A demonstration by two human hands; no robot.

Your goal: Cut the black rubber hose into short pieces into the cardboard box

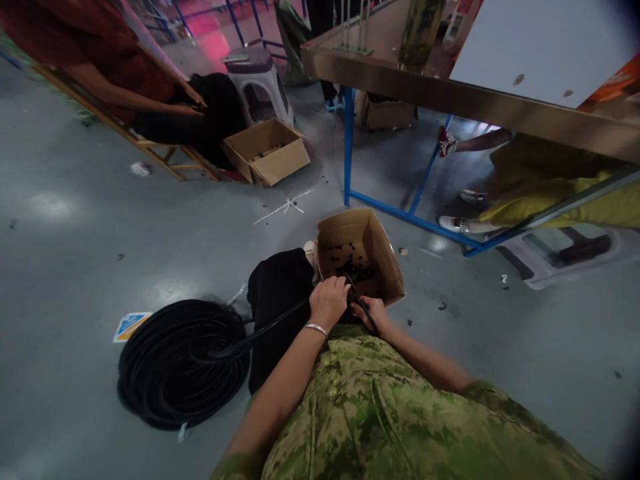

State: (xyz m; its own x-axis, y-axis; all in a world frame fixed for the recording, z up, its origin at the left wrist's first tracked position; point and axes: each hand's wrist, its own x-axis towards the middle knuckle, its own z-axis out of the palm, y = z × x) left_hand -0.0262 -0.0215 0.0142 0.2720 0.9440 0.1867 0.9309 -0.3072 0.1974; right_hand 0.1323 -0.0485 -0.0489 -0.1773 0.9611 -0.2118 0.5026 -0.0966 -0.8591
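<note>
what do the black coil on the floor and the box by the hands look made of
The coil looks like rubber or soft plastic, I can't tell which, smooth and slightly shiny: its black strands bend in round loops and catch faint light. The box seems to be plain cardboard, fairly matte, brown, with thin flat walls.

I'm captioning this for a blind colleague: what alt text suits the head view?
A left hand holds black cord, the right hand close by, at an open box with small black pieces inside. The cord leads to a coil on the floor; beyond, another person sits.
</note>
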